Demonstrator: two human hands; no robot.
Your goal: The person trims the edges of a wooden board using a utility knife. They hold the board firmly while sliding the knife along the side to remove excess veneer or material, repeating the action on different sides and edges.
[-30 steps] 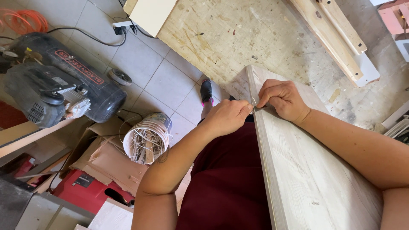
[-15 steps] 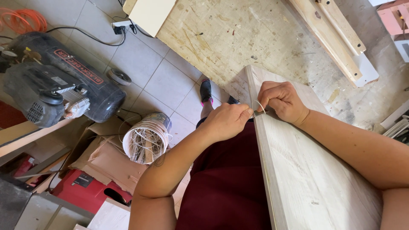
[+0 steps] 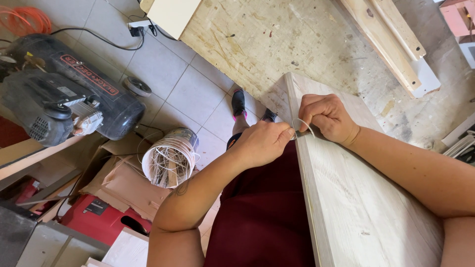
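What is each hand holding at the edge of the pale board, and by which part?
Both hands pinch a thin pale strip curling off the board edge: the left hand near its base, the right hand by the loop's far side.

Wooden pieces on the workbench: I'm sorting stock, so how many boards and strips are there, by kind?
Pale whitewashed board under both hands: 1
Long bare wooden strips at the far side of the bench: 2
Total: 3
The left hand and right hand meet at the board's edge.
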